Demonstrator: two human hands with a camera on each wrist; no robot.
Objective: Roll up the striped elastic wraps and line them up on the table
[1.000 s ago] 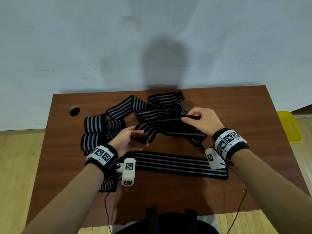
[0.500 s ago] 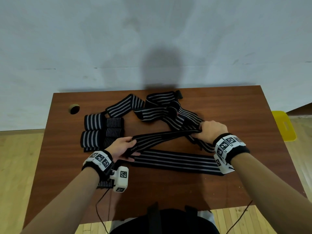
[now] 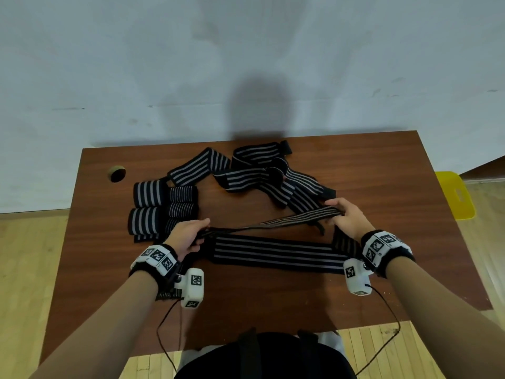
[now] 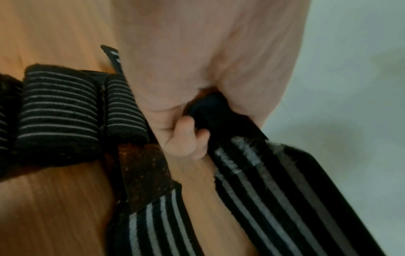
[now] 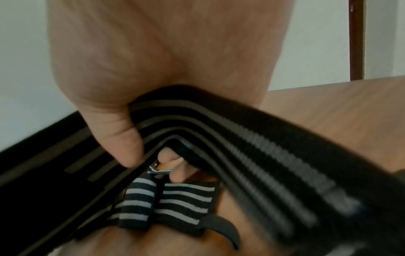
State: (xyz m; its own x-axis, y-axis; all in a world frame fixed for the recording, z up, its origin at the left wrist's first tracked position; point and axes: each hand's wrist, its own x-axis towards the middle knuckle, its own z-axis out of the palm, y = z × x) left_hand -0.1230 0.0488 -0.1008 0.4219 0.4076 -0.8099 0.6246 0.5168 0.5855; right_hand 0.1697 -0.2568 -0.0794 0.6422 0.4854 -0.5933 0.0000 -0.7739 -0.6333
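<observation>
A round cable hole (image 3: 117, 173) pierces the far left corner of the brown wooden table (image 3: 262, 302). A yellow plastic object, perhaps a stool (image 3: 455, 194), stands on pale wooden flooring (image 3: 24, 255) beside a whitish wall (image 3: 246, 64).

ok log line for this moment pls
left hand: holds wrap end | right hand: holds other end | wrap: stretched above table | rolled wraps: far left

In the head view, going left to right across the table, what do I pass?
Round hole → rolled wraps → left hand → stretched wrap held between both hands → right hand → yellow stool beyond the table's right edge.
</observation>
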